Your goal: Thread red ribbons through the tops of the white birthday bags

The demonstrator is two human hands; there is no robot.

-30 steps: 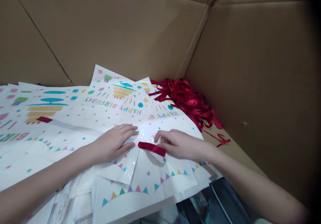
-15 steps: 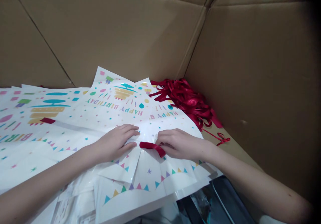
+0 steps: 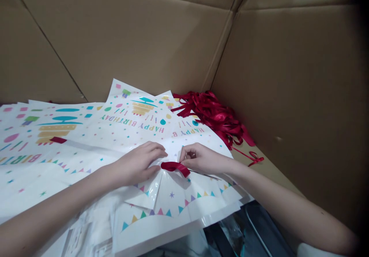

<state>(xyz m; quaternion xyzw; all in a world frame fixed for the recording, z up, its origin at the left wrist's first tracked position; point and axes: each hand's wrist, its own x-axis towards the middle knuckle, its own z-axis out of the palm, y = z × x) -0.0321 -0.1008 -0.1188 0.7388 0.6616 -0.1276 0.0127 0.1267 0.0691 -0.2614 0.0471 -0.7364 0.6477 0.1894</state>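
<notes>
A short strip of red ribbon (image 3: pixel 175 167) lies curled across white birthday-print sheets (image 3: pixel 173 195), which are gathered into creases around it. My left hand (image 3: pixel 141 163) rests on the sheets with thumb and fingers apart, its tips close to the ribbon's left end. On the other side, my right hand (image 3: pixel 201 159) pinches the ribbon's upper edge between thumb and index finger. A thin dark line, which I cannot identify, shows just below the right palm. Another flat piece of red ribbon (image 3: pixel 58 140) lies on the sheets at the left.
A heap of red ribbons (image 3: pixel 216 115) sits at the back right, with a small red bow (image 3: pixel 255 158) beside it. Cardboard walls (image 3: pixel 129 38) rise behind and to the right. Dark-coloured items (image 3: pixel 259 226) and clear plastic packets (image 3: pixel 77 234) are at the front.
My right hand's fingers have drawn together into a pinch at the ribbon. My left hand has shifted slightly right, closer to the ribbon's end. The thin dark line has come into sight.
</notes>
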